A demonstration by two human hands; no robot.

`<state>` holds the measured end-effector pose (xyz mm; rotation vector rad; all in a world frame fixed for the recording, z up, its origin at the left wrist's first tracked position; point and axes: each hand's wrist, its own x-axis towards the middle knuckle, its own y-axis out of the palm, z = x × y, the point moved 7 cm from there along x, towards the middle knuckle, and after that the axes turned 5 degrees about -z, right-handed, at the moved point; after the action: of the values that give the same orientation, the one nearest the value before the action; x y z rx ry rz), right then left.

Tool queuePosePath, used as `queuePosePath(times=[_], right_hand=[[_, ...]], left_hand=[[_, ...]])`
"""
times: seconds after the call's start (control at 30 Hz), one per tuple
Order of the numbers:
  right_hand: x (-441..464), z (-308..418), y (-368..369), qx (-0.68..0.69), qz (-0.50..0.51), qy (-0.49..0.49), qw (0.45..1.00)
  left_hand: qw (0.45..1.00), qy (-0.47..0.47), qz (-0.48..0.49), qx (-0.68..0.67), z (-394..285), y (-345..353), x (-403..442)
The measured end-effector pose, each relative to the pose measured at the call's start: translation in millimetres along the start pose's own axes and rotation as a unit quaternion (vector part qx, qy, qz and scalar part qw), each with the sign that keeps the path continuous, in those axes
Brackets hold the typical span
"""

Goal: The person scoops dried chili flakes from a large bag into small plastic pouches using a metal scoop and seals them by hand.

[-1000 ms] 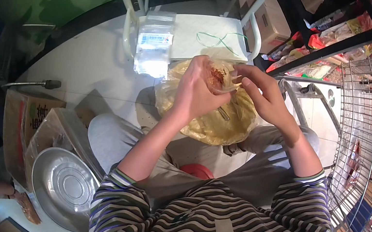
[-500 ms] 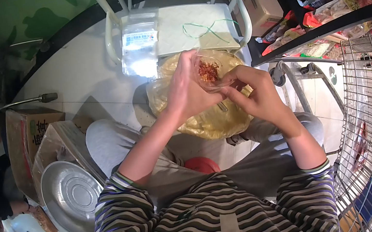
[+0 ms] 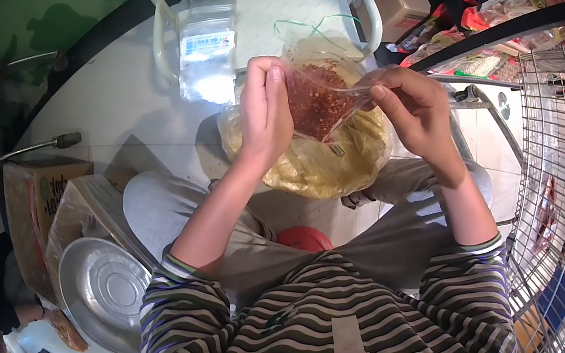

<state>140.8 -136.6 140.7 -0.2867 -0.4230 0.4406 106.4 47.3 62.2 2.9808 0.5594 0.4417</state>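
A clear plastic bag of red chili flakes (image 3: pixel 318 101) hangs between my two hands over a large yellow plastic bag (image 3: pixel 327 173). My left hand (image 3: pixel 267 108) grips its left edge, fingers curled and thumb on top. On the other side, my right hand (image 3: pixel 411 106) pinches the bag's stretched right edge between thumb and fingers. The upper part of the clear bag stands out past the flakes. A short dark object lies on the yellow bag, too small to make out.
Clear packets (image 3: pixel 209 58) and a green string (image 3: pixel 317 23) lie on a low white shelf (image 3: pixel 261 23) ahead. At left are a metal pan (image 3: pixel 107 296) and cardboard boxes (image 3: pixel 32 218); another person (image 3: pixel 10 289) is beyond. A wire basket (image 3: pixel 554 191) stands at right.
The clear bag has turned so that its flakes show broadly. My right hand has moved right, pulling the bag's edge outward, and my left hand has shifted slightly up and away.
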Motion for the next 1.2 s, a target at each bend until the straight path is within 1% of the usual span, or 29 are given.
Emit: queuePosePath(times=[0.03, 0.1, 0.13, 0.2, 0.23, 0.27, 0.33, 0.4, 0.47, 0.57, 0.63, 0.7, 0.77, 0.83, 0.87, 0.93, 0.97, 1.03, 1.1, 1.17, 1.2], right_hand=[[-1, -1, 4, 0.0, 0.002, 0.0, 1.0], [-5, 0, 7, -0.002, -0.073, -0.03, 0.997], [-6, -4, 14, -0.003, -0.071, -0.029, 0.997], [-8, -5, 16, -0.002, -0.175, -0.073, 0.982], [-9, -4, 20, -0.003, -0.199, -0.069, 0.978], [-8, -4, 22, -0.003, -0.201, -0.069, 0.977], [-8, 0, 17, -0.04, -0.27, -0.097, 0.957], [-7, 6, 17, -0.057, -0.286, -0.105, 0.951], [-10, 5, 13, -0.069, -0.322, -0.103, 0.939], [-10, 12, 11, -0.088, -0.333, -0.115, 0.932], [-9, 15, 10, -0.083, -0.329, -0.115, 0.933], [-8, 15, 9, -0.078, -0.326, -0.116, 0.935], [-7, 19, 10, -0.09, -0.329, -0.143, 0.929], [-8, 15, 8, -0.099, -0.332, -0.15, 0.926], [-9, 13, 7, -0.108, -0.336, -0.158, 0.922], [-13, 11, 8, -0.11, -0.325, -0.158, 0.926], [-13, 11, 10, -0.111, -0.313, -0.16, 0.93], [-14, 10, 7, -0.118, -0.32, -0.166, 0.925], [-16, 9, 5, -0.123, -0.326, -0.172, 0.921], [-22, 15, 10, -0.147, -0.301, -0.226, 0.915], [-23, 17, 10, -0.147, -0.3, -0.226, 0.915]], left_hand=[[1.0, 0.0, -0.002, 0.0, -1, 1, -1], [0.997, 0.051, -0.05, 0.017, -14, -2, -4], [0.997, 0.05, -0.051, 0.016, -14, -1, -5], [0.994, 0.072, -0.077, -0.01, -19, -1, -8], [0.994, 0.074, -0.075, -0.011, -22, 2, -7], [0.995, 0.068, -0.072, -0.026, -26, 4, -7], [0.995, 0.062, -0.072, -0.04, -34, 7, -5], [0.994, 0.101, -0.041, -0.015, -47, 14, -4], [0.995, 0.086, -0.04, -0.026, -47, 15, -3], [0.994, 0.098, -0.051, -0.026, -48, 14, -1], [0.989, 0.135, -0.058, 0.011, -54, 11, 0], [0.988, 0.139, -0.063, 0.015, -55, 10, 0], [0.987, 0.144, -0.067, 0.02, -56, 8, 1], [0.986, 0.155, -0.064, 0.026, -57, 8, 0], [0.986, 0.155, -0.063, 0.025, -54, 8, -3], [0.997, 0.068, -0.025, -0.025, -39, 12, -5], [0.997, 0.068, -0.025, -0.025, -39, 11, -6], [0.986, 0.143, -0.035, 0.074, -54, 11, -6], [0.989, 0.131, -0.027, 0.068, -53, 11, -2], [0.991, 0.119, -0.019, 0.061, -51, 10, -1], [0.993, 0.111, -0.01, 0.036, -50, 11, -1]])
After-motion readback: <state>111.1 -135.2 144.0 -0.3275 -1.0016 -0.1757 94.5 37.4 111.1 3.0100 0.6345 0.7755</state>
